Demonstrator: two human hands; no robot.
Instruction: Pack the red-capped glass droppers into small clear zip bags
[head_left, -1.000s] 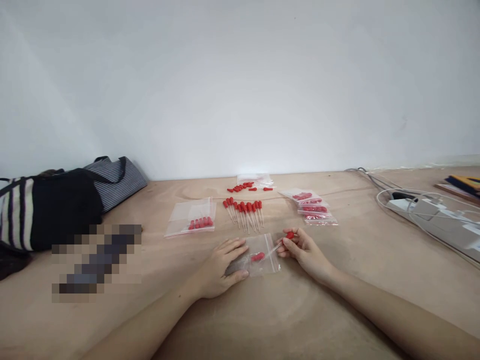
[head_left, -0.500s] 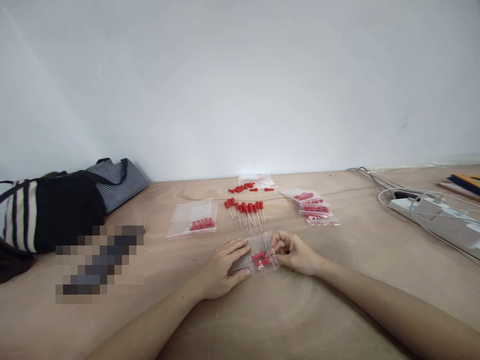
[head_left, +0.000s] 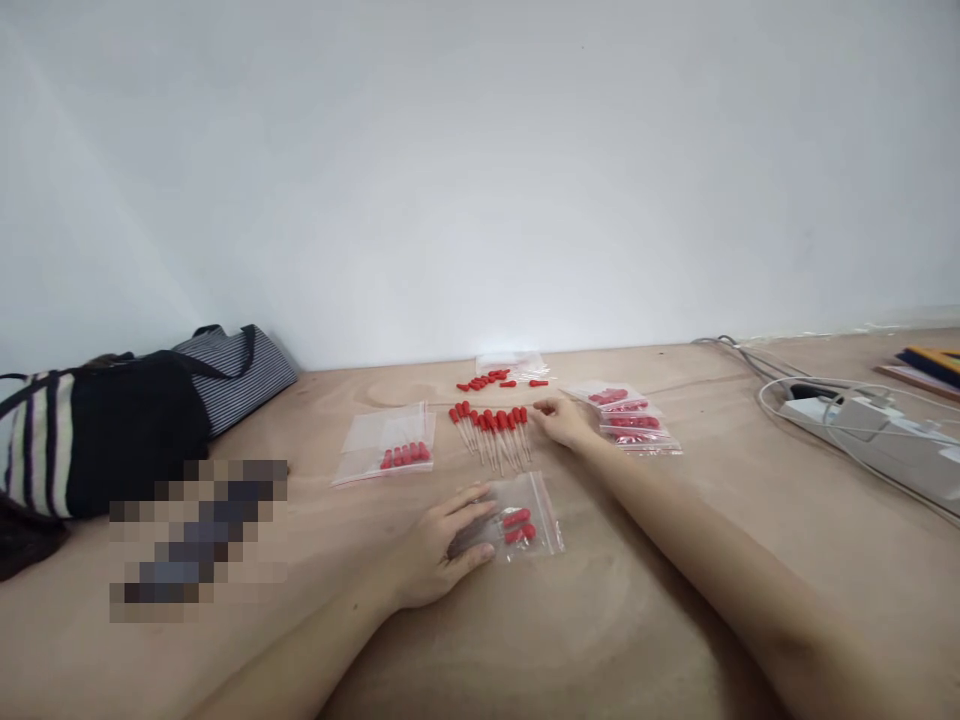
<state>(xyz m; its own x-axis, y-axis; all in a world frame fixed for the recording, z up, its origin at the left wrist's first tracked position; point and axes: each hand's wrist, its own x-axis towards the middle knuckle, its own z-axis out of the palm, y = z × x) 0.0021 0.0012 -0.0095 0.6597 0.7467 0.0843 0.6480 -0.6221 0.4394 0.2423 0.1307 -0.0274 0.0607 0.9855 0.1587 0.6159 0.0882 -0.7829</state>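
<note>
Down on the plywood desk (head_left: 615,620) the left hand (head_left: 442,545) lies flat, fingers spread loosely, pinning the near-left edge of a small clear zip bag (head_left: 517,527). Two red-capped droppers (head_left: 517,525) show inside the bag; their glass stems are nearly lost against the plastic. The right hand (head_left: 562,420) is stretched out farther along the desk, at the right end of a row of loose red-bulbed droppers (head_left: 491,430). Its fingers are curled toward that row, but whether they pinch one cannot be told, since the fingertips are small and blurred at this range. Just right of that hand sits a stack of filled bags (head_left: 634,422), partly overlapped by the wrist. Behind the row are scattered red caps (head_left: 495,378) in front of a faint flat bag. Another bag with red caps (head_left: 386,445) lies to the left. A striped dark tote (head_left: 127,420) is cut off at the left edge, a pixelated patch beside it hides something. Cables and a power strip (head_left: 855,415) run off to the right.
</note>
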